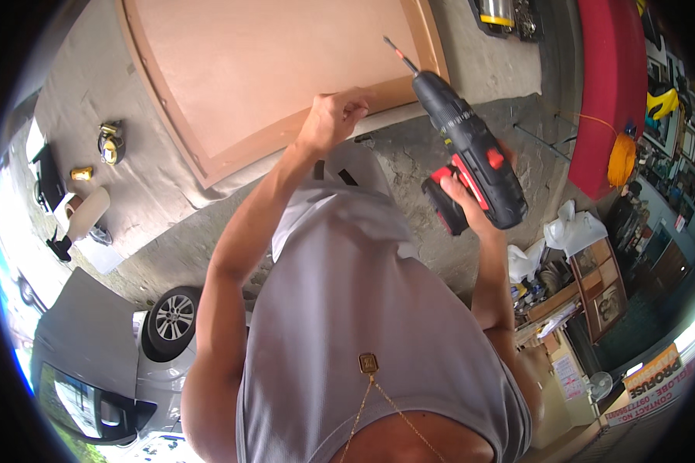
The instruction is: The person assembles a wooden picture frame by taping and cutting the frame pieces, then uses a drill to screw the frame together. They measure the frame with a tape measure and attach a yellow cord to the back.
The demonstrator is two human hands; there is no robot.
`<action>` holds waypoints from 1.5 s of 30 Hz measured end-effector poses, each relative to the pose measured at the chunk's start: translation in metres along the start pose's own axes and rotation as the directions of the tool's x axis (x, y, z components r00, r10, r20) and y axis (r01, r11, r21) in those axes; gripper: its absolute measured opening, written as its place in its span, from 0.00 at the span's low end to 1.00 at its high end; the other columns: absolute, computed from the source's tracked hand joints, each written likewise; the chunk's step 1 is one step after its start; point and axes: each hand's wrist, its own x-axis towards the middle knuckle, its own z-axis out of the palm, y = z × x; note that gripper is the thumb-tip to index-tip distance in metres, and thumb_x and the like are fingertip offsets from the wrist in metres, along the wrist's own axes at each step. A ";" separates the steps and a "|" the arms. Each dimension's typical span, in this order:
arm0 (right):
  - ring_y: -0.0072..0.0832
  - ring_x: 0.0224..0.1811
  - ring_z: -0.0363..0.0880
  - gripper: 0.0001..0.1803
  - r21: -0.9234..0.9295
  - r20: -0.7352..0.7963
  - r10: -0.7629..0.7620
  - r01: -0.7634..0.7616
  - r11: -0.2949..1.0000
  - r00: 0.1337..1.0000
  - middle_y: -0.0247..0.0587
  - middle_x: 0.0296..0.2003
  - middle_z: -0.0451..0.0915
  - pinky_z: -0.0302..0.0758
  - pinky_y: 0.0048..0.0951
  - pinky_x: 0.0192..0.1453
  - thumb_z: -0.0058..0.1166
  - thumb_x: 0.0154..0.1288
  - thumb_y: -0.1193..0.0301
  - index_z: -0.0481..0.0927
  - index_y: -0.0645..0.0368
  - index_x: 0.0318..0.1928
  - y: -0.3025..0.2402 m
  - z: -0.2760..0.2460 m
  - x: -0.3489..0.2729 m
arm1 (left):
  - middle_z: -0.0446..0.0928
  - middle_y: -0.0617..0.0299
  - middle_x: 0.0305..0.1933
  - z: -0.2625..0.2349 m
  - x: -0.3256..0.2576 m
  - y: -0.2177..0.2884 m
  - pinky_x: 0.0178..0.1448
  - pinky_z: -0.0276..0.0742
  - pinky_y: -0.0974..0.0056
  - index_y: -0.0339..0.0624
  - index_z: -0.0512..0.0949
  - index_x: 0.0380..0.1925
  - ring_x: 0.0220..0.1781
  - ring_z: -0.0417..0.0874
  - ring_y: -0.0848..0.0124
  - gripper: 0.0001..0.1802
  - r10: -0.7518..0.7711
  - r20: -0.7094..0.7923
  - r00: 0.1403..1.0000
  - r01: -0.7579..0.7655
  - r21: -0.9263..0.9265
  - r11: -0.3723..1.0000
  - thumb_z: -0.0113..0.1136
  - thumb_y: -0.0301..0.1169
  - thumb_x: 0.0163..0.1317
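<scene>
On one cloth-covered table lies one framed tan panel. At its near edge, the left hand curls its fingers; whether they pinch anything, I cannot tell. Rightward, the right hand grasps one black-and-red drill, its single bit slanting up-left.

The view's upper edge crops the panel.

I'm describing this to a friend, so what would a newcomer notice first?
Probably the black-and-red cordless drill, held upper right of centre in the right grip. Next, the large flat tan framed panel at the top, then the silver-grey car at lower left.
</scene>
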 end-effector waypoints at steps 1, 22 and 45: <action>0.22 0.36 0.75 0.37 0.137 0.039 0.156 -0.160 0.978 0.987 0.37 0.41 0.75 0.74 0.25 0.45 0.66 0.51 0.77 0.60 0.63 0.60 0.007 -0.007 -0.016 | 0.82 0.54 0.31 0.003 0.002 0.002 0.33 0.81 0.64 0.38 0.78 0.43 0.30 0.85 0.63 0.13 0.019 0.025 1.000 -0.021 0.068 0.997 0.59 0.19 0.56; 0.33 0.51 0.79 0.41 0.269 0.063 0.255 -0.263 0.926 0.965 0.48 0.50 0.78 0.73 0.31 0.56 0.65 0.51 0.75 0.60 0.65 0.65 0.046 0.010 -0.086 | 0.80 0.54 0.32 -0.001 0.021 0.002 0.34 0.80 0.61 0.38 0.79 0.39 0.33 0.83 0.59 0.11 0.365 0.328 0.871 -0.467 0.322 0.824 0.62 0.20 0.54; 0.29 0.45 0.80 0.42 0.003 0.238 0.150 -0.155 0.988 0.960 0.44 0.45 0.80 0.74 0.31 0.54 0.67 0.49 0.73 0.61 0.66 0.64 0.037 -0.017 -0.042 | 0.77 0.55 0.38 -0.009 0.023 -0.024 0.39 0.82 0.63 0.32 0.78 0.38 0.38 0.81 0.60 0.15 0.482 0.429 0.764 -0.621 0.287 0.729 0.62 0.14 0.46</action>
